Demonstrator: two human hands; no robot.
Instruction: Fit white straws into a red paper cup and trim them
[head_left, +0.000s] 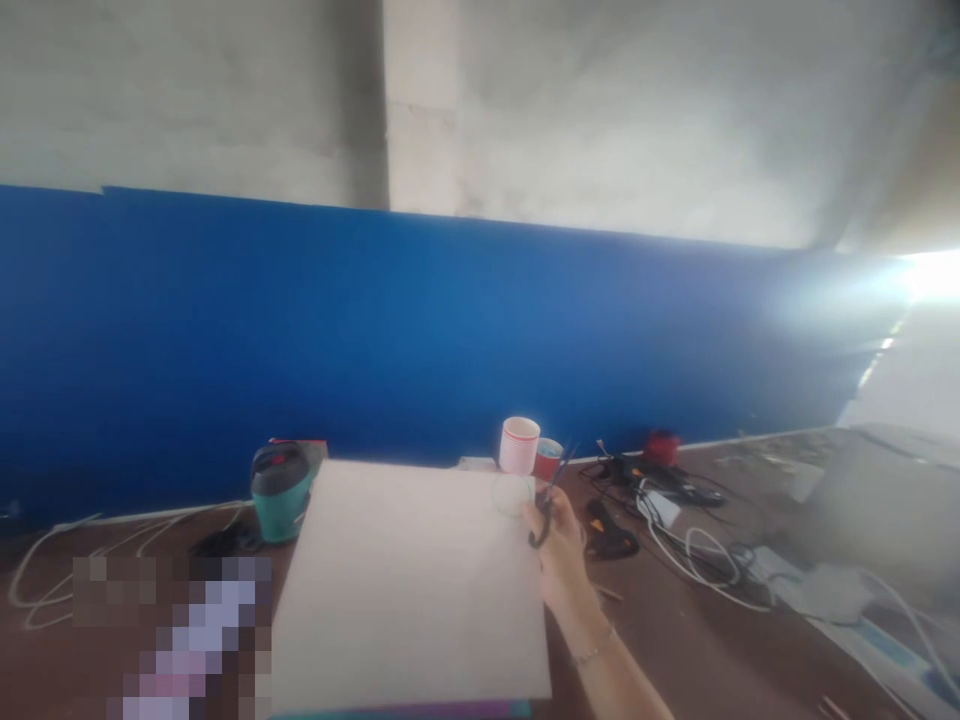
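My right hand [555, 530] is closed around the dark handles of a pair of scissors [541, 520], whose blades point up and away. It is at the upper right corner of a large white sheet [420, 590]. A faint round outline [513, 494] shows near that corner of the sheet. Coloured material [405, 711] peeks out under the sheet's near edge. My left hand is not in view.
Behind the sheet stand a white striped cup [519, 445] and a red cup [548, 458]. A teal and black device [280, 492] is at the left. Right of my hand lie a black glue gun [611, 533], tangled cables [705, 560] and a red object [661, 447].
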